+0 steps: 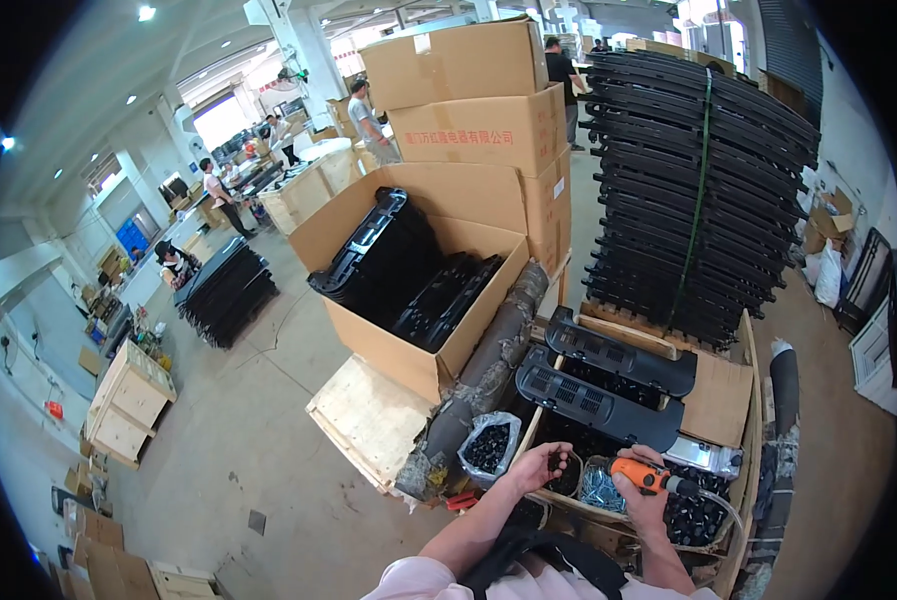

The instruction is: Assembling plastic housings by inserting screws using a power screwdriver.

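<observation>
**Orange power tool held over trays of small parts**

At the lower centre of the frame, the right hand [640, 492] is closed around an orange handheld power screwdriver [644, 474], from whose tip a pale hose or cable curves down to the right. The left hand [540, 464] is half curled, palm turned up, its fingertips at the rim of a small round container of black parts [568, 478]; whether anything is pinched in it cannot be told. Between the two hands a clear tub of silvery screws [598, 490] is seen. To the left of the left hand, an open plastic bag of small black pieces [488, 447] is propped up.

Just above the hands, two long black slotted plastic panels [598, 385] are laid across a shallow wooden crate [720, 400] serving as the bench. In the centre of the frame, a large open cardboard box [388, 345] filled with black moulded parts is set on a plywood pallet [368, 415]. At the upper right, a tall strapped stack of black curved panels [698, 190] is seen. Other people are seen working in the upper left.
</observation>
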Motion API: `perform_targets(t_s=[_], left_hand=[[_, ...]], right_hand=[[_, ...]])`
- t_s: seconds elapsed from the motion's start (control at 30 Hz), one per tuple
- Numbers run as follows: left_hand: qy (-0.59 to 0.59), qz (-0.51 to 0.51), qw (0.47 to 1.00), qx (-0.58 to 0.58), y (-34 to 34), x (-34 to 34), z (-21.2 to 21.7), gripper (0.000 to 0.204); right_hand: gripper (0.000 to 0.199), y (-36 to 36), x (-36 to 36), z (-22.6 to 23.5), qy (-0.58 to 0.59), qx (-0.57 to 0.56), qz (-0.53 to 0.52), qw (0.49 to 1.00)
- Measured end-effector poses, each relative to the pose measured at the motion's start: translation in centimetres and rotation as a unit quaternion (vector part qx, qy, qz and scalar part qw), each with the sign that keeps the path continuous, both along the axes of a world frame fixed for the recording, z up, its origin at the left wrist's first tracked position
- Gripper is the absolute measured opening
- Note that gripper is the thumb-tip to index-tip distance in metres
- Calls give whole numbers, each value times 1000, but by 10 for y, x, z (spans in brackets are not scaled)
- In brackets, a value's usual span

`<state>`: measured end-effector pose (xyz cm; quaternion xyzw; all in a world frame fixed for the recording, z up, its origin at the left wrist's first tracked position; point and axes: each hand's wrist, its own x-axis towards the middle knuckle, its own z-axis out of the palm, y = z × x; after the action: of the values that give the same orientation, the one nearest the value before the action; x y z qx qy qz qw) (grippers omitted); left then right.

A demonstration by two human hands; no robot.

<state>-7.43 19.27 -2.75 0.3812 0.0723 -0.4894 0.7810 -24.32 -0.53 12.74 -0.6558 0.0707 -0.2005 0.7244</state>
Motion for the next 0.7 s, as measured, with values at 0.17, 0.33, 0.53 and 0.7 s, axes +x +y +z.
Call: perform_targets(t_s=[0.17,0.33,0.53,0.7], left_hand=[[-18,23,999,31,-6,-23,28,30],[34,36,998,35,-19,-29,19,29],[65,16,997,36,-35,-44,20,28],[114,24,993,10,-50,-52,27,33]], right_hand=[[54,-1,15,-18,-33,37,-15,999],[55,-3,14,-21,-11,60,-43,997],[57,-3,-1,-25,9,85,-92,992],[58,-1,-10,-25,39,92,-107,989]])
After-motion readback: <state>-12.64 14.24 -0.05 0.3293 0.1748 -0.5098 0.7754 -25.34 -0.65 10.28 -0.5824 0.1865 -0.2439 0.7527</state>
